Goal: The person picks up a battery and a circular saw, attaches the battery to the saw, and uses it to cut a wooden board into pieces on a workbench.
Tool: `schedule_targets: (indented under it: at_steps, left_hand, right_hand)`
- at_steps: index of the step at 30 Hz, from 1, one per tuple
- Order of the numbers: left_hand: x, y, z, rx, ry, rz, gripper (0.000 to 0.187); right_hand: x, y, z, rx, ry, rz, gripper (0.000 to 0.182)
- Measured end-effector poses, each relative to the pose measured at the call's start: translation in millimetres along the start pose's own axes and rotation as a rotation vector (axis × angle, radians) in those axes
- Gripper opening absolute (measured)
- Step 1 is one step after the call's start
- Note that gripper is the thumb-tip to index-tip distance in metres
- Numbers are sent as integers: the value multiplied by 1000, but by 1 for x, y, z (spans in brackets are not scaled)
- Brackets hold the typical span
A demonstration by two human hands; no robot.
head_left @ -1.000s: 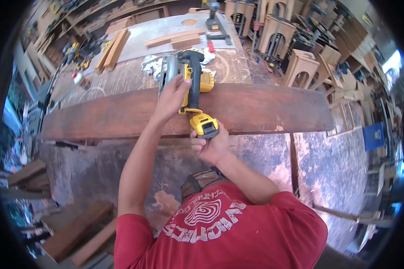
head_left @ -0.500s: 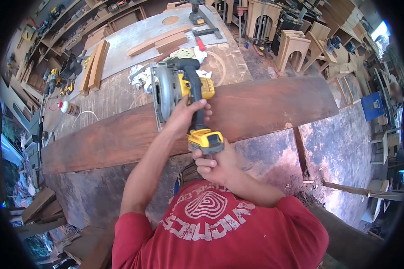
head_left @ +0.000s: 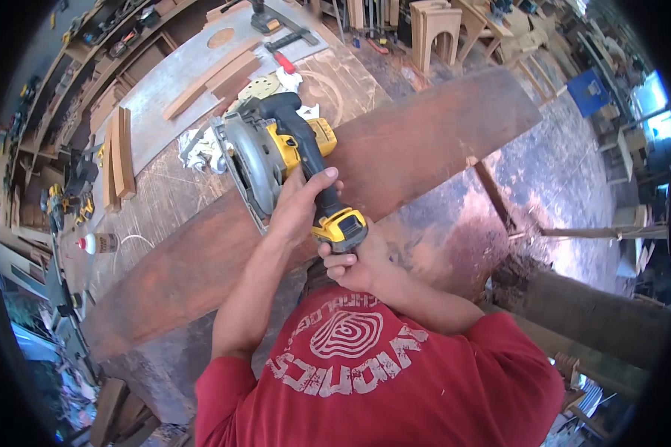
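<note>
A yellow and black circular saw point(head_left: 287, 145) with a grey blade guard is in front of me, above a long dark reddish-brown plank point(head_left: 432, 138). My left hand point(head_left: 306, 201) is closed around the saw's rear handle, thumb on top. At the near end of the saw sits its yellow and black battery point(head_left: 343, 229). My right hand point(head_left: 361, 261) grips this battery from below and behind, its fingers curled under it. Most of the saw's base plate and the blade's lower part are hidden.
The plank lies diagonally across a scratched workbench point(head_left: 175, 190). Behind the saw are white rags point(head_left: 201, 151), a perforated sanding disc point(head_left: 261, 87) and a red-handled clamp point(head_left: 283, 62). Wood strips point(head_left: 118, 158) and a glue bottle point(head_left: 97, 243) stand left. Shelves line the back.
My view has turned, so the bench and plank look more tilted. Both hands keep their hold on the saw, which leans a little further left at its far end.
</note>
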State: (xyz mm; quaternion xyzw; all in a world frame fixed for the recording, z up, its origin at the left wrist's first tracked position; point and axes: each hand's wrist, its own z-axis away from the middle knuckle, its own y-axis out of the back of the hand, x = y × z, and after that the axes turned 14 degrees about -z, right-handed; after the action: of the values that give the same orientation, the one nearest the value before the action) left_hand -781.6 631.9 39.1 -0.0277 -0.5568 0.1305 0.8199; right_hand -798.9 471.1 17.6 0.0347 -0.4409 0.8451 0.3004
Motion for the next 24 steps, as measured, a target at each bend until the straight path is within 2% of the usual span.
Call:
schedule_targets:
  at_steps: [2,4,5,6,7,8,10,12,13,15,18,20,24]
  left_hand:
    - [8,-5,1,44,2,-87,42]
    - [7,-9,2,92,-35,-281,57]
    - [11,-17,8,126,-66,-414,62]
    - [11,-23,15,165,-96,-543,68]
    - [7,-18,21,104,-59,-601,101]
    - [8,-30,28,111,-47,-639,104]
    - [14,-44,31,193,-22,-797,103]
    - [34,-41,18,205,47,-735,103]
    - [45,-38,18,223,83,-699,103]
    - [65,-33,16,218,130,-642,102]
    - [81,-25,19,214,133,-640,105]
    - [85,-22,21,198,134,-647,108]
    - [87,-24,22,200,145,-674,113]
  right_hand:
    - [4,-8,2,-8,3,29,53]
    - [1,-7,4,-14,17,63,55]
    - [-5,5,1,-64,-66,49,66]
    - [-11,11,2,-114,-98,62,67]
    - [-16,14,0,-170,-133,80,68]
    - [-20,18,-2,-226,-172,91,69]
    - [-25,31,-17,-357,-280,141,78]
    - [-27,23,-12,-414,-350,208,82]
    - [-30,20,-11,-556,-380,248,90]
    - [-29,19,-7,-614,-396,400,88]
    - [-44,27,-1,-698,-281,632,87]
    - [-58,49,-7,-682,-182,766,92]
    - [-99,67,5,-619,-103,892,82]
